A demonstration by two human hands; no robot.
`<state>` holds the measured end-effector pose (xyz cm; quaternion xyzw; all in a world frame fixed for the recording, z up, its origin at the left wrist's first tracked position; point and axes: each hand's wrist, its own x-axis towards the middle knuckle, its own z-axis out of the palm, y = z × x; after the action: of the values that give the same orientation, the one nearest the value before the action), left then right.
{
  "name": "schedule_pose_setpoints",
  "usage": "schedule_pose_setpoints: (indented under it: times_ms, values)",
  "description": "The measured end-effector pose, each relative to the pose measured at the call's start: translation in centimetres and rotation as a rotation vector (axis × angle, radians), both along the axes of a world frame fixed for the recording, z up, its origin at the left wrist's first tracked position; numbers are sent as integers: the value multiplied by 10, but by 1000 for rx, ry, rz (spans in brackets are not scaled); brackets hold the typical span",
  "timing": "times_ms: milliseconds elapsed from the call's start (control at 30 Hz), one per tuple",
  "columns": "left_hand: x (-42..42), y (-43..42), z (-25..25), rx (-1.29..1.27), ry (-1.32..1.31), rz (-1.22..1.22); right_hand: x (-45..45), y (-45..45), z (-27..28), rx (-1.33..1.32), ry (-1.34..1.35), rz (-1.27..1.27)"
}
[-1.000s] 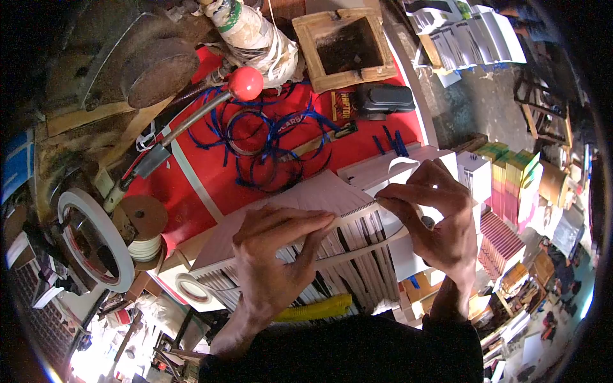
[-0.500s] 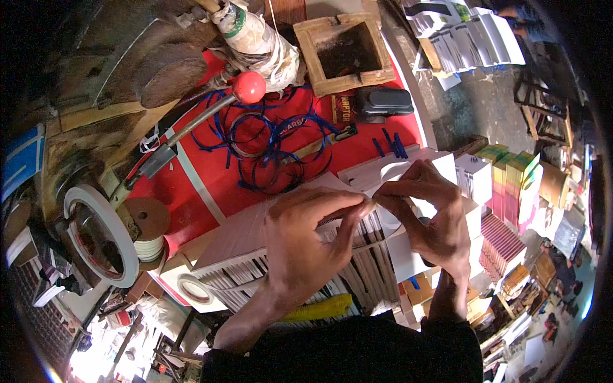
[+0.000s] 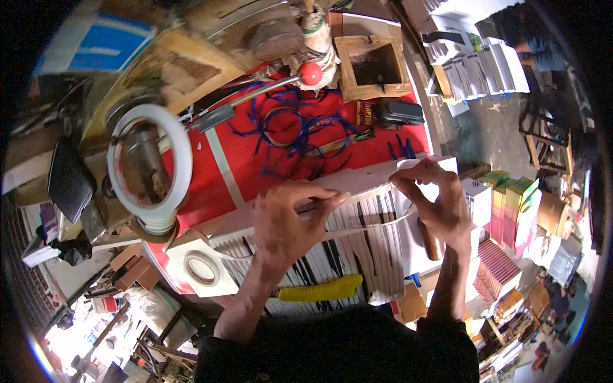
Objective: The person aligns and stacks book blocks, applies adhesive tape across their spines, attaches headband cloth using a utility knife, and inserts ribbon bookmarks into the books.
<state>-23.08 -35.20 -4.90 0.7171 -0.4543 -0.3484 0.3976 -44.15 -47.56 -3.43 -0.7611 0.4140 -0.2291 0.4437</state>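
A long stack of white-paged books (image 3: 319, 262) lies in front of me with its page edges showing. Over its upper edge, my left hand (image 3: 297, 220) pinches with thumb and forefinger; what is between them is too small to make out. My right hand (image 3: 437, 201) is closed in a pinch at the stack's upper right corner, on the end of a thin dark-and-white strip (image 3: 367, 193) running between the hands. A pale band (image 3: 370, 225) hangs loosely across the books below both hands. A yellow piece (image 3: 321, 288) rests on the stack's near side.
Blue ribbon loops (image 3: 300, 131) lie on the red surface (image 3: 246, 167). Behind are a red-knobbed lever (image 3: 310, 73), a wooden box (image 3: 373, 67) and a black case (image 3: 400, 112). A large white tape roll (image 3: 185, 159) stands left; books (image 3: 511, 204) are stacked right.
The view has turned leftward, shifting the bench items right. My left hand first moved to my right hand, then back left along the strip. My right hand has stayed at the corner.
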Motion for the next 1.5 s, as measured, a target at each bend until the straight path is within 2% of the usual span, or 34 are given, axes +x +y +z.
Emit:
schedule_pose_setpoints:
  times_ms: [67,133,167,267,300,367,467,500,533,600,667,733,800,833,867,900,967,1000,1033,1133,1167,1200,1267,1333,1400,1433,1500]
  values:
    - [13,13,6,95,28,29,-6,1,-11,-10,-30,-5]
    - [28,25,17,68,-71,-4,-8,-1,-9,-19,64,63]
    - [35,34,17,86,-61,12,-5,-6,-3,82,175,47]
    - [62,62,21,88,-79,37,-7,-8,-10,102,190,66]
    - [71,70,22,54,-9,99,-7,-7,-13,54,206,72]
    - [91,88,37,279,-118,126,-6,-9,-10,88,204,90]
    - [122,125,21,166,-256,91,-2,-4,-6,168,248,49]
    - [117,126,38,217,-353,133,-1,-3,-5,156,281,22]
    - [123,134,35,206,-352,141,-1,-3,-4,142,314,-4]
    - [139,145,19,202,-180,112,-2,-7,-8,165,299,28]
    - [142,147,18,161,-126,112,-7,-6,-19,-1,343,-4]
    - [145,148,11,115,-60,101,3,6,-11,2,202,-66]
    - [150,151,-2,107,-50,79,27,56,22,-729,379,-340]
    - [150,152,-3,91,-40,81,27,71,30,-745,406,-284]
    - [150,152,-5,51,-49,86,28,92,42,-554,241,-127]
    - [148,152,-6,13,-55,84,26,115,43,-309,224,23]
    - [151,156,-23,-57,55,70,34,151,65,-14,277,502]
    - [154,158,-29,-106,153,71,35,169,62,-169,322,579]
    - [155,158,-26,-46,176,64,33,180,50,-268,412,562]
    - [157,155,-15,-14,206,33,24,185,45,-230,336,555]
    - [157,153,-13,-24,121,0,20,186,51,-240,338,542]
    - [156,148,-9,-34,116,-12,13,185,60,-112,295,508]
    - [143,135,10,-167,-163,-63,-3,182,79,10,247,469]
    - [118,104,27,-210,-178,-81,-24,180,96,300,247,21]
    - [92,60,30,-359,-100,-244,-53,165,103,201,205,-136]
    - [78,33,28,-356,-50,-326,-69,154,103,128,141,-117]
    - [50,-19,23,-298,-10,-475,-81,143,128,187,128,-146]
